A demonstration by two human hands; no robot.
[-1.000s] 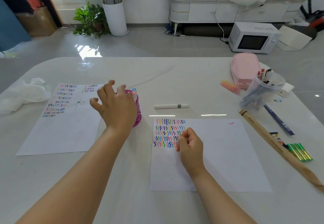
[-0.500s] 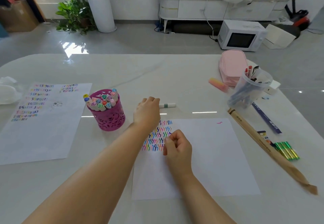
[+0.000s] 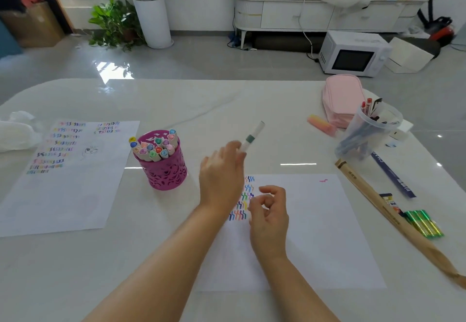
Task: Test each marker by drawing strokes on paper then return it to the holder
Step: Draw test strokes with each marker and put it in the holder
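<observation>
My left hand has gone from the holder to the marker and lifted it off the table, pinching its lower end; testing can start. It's white, green-banded, blurred, tilted beyond the paper. Right hand waits loosely curled, empty

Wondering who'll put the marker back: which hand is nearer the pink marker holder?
Left. The left hand, gripping a white marker, hangs just right of the pink marker holder; the right hand is farther right, over the paper.
</observation>
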